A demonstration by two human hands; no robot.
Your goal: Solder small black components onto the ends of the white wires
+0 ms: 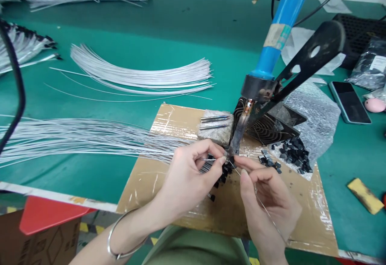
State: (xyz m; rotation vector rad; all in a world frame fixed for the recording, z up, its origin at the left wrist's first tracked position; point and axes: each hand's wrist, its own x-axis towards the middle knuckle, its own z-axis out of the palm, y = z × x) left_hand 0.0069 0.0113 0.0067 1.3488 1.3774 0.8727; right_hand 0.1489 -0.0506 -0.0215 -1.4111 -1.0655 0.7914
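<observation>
A blue-handled soldering iron (273, 35) hangs in a black metal bracket (313, 56), its tip pointing down. My left hand (189, 180) pinches the end of a thin white wire (213, 159) right beside the iron's tip; the small piece at its end is hard to make out. With thumb and fingers closed, my right hand (268, 200) holds a thin strand of solder wire (267, 213), its end reaching toward the tip. Under my hands lie several black connectors (223, 174) at the ends of a bundle of white wires (114, 140).
Cardboard (144, 184) covers the work spot on the green table. Another wire bundle (141, 74) lies behind. A worn block (215, 136), a black fan (262, 128), loose black connectors (295, 156), a phone (350, 102) and a yellow sponge (364, 194) are nearby.
</observation>
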